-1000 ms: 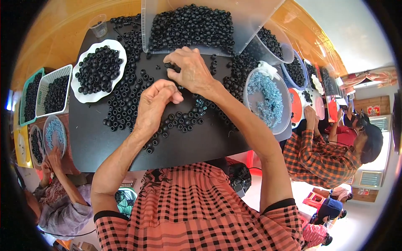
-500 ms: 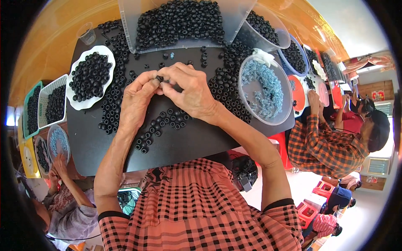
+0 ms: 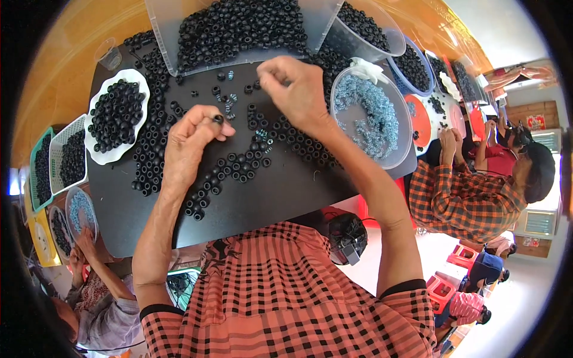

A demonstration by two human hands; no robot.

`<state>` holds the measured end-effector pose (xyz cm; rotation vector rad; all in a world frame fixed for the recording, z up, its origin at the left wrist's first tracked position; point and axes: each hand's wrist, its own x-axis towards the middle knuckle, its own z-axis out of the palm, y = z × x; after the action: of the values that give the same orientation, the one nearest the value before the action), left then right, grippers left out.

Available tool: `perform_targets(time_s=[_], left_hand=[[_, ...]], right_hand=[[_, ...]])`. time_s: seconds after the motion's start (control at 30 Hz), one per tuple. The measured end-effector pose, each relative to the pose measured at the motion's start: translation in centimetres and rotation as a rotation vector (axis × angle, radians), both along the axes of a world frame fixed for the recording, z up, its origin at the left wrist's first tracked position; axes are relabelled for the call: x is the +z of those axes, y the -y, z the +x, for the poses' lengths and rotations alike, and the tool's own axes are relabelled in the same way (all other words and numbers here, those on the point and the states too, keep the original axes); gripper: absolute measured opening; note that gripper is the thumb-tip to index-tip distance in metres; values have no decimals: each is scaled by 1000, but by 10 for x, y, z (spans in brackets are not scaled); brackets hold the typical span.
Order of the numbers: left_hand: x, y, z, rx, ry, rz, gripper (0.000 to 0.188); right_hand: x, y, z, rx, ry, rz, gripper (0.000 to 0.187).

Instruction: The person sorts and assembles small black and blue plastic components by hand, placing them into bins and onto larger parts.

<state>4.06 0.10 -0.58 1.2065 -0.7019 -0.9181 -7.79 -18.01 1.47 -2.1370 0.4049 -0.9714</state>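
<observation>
My left hand [image 3: 186,143] pinches a small black ring-shaped piece [image 3: 218,119] between thumb and forefinger, above the dark table [image 3: 256,200]. Up and to the right, my right hand [image 3: 299,95] hovers with its fingers curled together, slightly blurred; whatever lies within them is too small to make out. Under and between the hands lie loose black pieces [image 3: 242,166] and a few small, clear bluish bits [image 3: 231,98]. Beside my right forearm stands a round clear tub [image 3: 353,156] partly filled with similar bluish bits.
A large clear bin [image 3: 162,42] of black pieces stands at the far edge. On the left is a white scalloped plate [image 3: 107,158], piled with black pieces, by a clear cup [image 3: 108,55]. Coworkers sit on both sides, one in an orange checked shirt [image 3: 459,206].
My hands have come apart: the right has lifted away up and to the right, and the left keeps a black piece. Bluish bits now show on the table between them.
</observation>
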Motion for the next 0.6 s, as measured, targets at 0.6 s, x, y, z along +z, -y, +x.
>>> perform_targets(time_s=[0.6], left_hand=[[-12,0,-12,-139,-46,-14,17]], right_hand=[[-5,-3,57,297,-268,-282,15]])
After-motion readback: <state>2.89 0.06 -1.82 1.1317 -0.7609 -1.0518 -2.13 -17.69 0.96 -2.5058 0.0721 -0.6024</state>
